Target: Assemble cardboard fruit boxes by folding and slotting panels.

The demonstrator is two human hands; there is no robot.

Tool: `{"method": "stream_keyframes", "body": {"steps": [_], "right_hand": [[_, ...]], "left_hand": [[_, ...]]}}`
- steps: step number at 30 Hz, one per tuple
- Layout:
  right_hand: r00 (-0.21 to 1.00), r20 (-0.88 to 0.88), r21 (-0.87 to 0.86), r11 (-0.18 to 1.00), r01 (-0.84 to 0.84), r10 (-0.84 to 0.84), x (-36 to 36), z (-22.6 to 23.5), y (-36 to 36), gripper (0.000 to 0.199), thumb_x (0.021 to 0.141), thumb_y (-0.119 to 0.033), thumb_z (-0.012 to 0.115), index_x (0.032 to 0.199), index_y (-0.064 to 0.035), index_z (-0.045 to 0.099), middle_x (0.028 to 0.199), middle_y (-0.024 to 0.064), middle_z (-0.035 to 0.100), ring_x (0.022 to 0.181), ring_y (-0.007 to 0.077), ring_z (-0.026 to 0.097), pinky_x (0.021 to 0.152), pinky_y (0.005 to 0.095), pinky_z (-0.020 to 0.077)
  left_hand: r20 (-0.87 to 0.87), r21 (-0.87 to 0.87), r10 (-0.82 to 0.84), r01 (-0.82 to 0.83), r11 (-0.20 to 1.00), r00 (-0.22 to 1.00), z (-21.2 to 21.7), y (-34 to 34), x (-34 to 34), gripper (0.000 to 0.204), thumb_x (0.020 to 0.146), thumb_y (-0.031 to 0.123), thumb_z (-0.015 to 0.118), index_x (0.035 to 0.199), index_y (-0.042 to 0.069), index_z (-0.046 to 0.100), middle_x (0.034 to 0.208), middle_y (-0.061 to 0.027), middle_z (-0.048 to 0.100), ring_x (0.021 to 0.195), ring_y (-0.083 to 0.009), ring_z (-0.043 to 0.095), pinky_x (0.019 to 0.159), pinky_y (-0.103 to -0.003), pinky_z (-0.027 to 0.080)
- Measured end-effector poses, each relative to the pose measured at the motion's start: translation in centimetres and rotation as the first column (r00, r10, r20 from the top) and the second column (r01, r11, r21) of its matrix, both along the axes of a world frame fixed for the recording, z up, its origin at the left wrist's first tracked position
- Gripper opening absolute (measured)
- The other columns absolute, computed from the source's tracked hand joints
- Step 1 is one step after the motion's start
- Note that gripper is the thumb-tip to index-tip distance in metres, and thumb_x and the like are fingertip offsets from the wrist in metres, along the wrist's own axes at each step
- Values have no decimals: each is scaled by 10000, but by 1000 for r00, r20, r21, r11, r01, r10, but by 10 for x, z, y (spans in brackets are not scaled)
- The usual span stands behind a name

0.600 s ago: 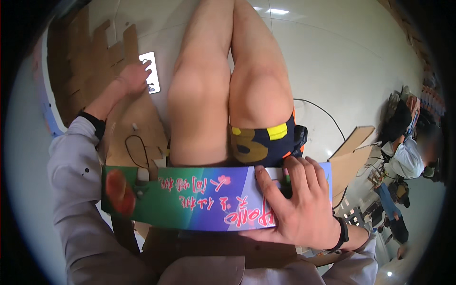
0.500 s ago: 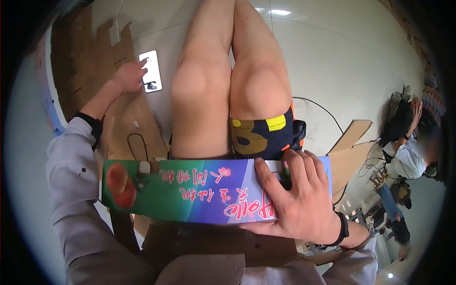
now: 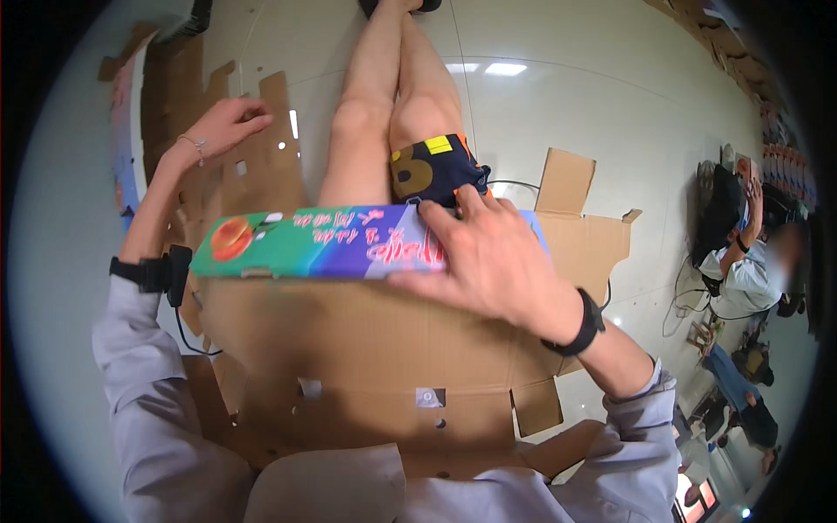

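Observation:
A cardboard carton [image 3: 349, 240], printed green to purple with a peach picture and red lettering, lies across my lap. My right hand [image 3: 493, 253] grips its right part, thumb along the near edge and fingers over the far edge. Off to the left, my left hand [image 3: 228, 129] is in the air above brown cardboard, holding nothing. Its fingers are loosely bent and the thumb stands apart. Just right of it shows a thin bright white strip [image 3: 294, 124], too narrow to make out.
Brown cardboard with flaps and holes [image 3: 375, 331] spreads between the carton and my body. Another flap [image 3: 567, 181] rises at the right. Printed cardboard [image 3: 129, 131] stands at the far left. A person in a white shirt [image 3: 750, 270] sits at the right near cables.
My left hand has lifted away from the phone screen it was touching. The carton and my right hand sit higher in the picture, uncovering more brown cardboard.

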State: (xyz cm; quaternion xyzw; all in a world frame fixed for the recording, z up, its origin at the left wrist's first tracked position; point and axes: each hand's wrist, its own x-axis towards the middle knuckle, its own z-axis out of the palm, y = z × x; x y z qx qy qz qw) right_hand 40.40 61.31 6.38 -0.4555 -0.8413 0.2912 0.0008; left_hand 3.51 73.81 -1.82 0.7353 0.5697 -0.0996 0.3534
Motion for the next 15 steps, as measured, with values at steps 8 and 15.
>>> {"method": "stream_keyframes", "body": {"steps": [8, 15], "right_hand": [[996, -53, -5, 998, -68, 67, 9, -10, -1, 724, 833, -673, 599, 1093, -2, 674, 909, 260, 624, 910, 373, 640, 831, 466, 508], [974, -204, -371, 929, 18, -101, 45, -23, 12, 715, 888, -632, 567, 1337, -75, 561, 1134, 255, 564, 1003, 426, 597, 900, 491, 466]], "left_hand": [[198, -117, 16, 7, 993, 980, 77, -122, 96, 582, 899, 383, 643, 1393, 127, 473, 1264, -162, 452, 1142, -356, 549, 997, -422, 446], [162, -199, -113, 145, 969, 980, 75, -124, 85, 749, 806, 516, 719, 1418, 164, 468, 1264, -165, 467, 1136, -390, 558, 975, -462, 462]]}}
